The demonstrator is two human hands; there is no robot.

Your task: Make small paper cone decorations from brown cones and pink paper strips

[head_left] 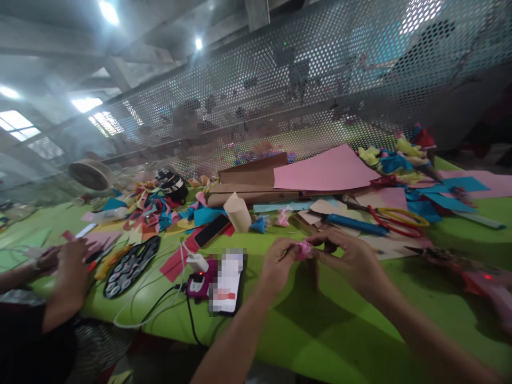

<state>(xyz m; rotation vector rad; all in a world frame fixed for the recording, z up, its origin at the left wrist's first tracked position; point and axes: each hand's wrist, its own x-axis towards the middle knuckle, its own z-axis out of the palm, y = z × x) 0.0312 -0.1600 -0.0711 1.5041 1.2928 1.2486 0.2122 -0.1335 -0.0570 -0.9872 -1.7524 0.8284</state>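
Observation:
Above the green table [276, 341], both my hands meet at a small, shiny pink crinkled piece [304, 249]. My left hand [278, 264] pinches its left side between thumb and fingers. From the right, my right hand [346, 253] pinches the other side, its fingers curled. The exact kind of the piece cannot be made out. Just beyond my hands lie a small pink wrapped piece [283, 217], a blue cone-shaped piece [259, 224] and an upright roll of cream paper [237, 212]. A blue box cutter [357, 225] and red-and-yellow-handled scissors [400, 220] rest beyond my right hand.
A glue gun [476, 280] lies at the right, its light red. Left of my hands are a lit phone [229, 282], a purple power strip [200, 285] with cables, and a dark phone [212, 231]. A co-worker's hands [72, 261] work at far left. Pink paper [324, 170] lies behind.

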